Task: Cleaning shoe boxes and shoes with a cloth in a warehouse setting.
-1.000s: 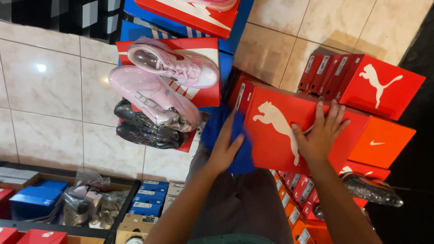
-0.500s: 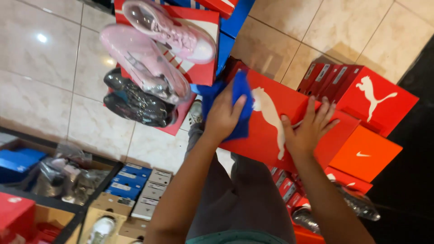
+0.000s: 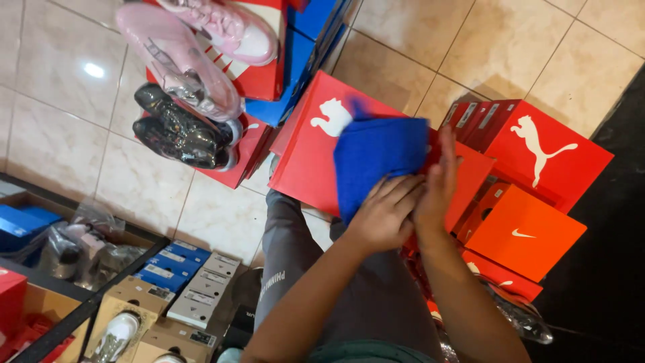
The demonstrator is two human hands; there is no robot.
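A red shoe box (image 3: 306,151) with a white animal logo rests on my lap, tilted. A blue cloth (image 3: 376,165) lies spread over its lid. My left hand (image 3: 383,215) presses on the lower edge of the cloth, fingers curled onto it. Beside it, my right hand (image 3: 440,185) stands edge-on against the right side of the cloth and the box, fingers straight. My grey trousers (image 3: 295,269) show below the box.
Red and orange shoe boxes (image 3: 537,154) are stacked at the right on the tiled floor. Pink shoes (image 3: 195,60) and wrapped black shoes (image 3: 178,134) lie on red and blue boxes at upper left. Small boxes (image 3: 181,282) and a black shelf frame (image 3: 87,296) sit at lower left.
The blue cloth has slid from the box's left edge to the middle of its lid. My two hands have come together on it. The view has tilted.
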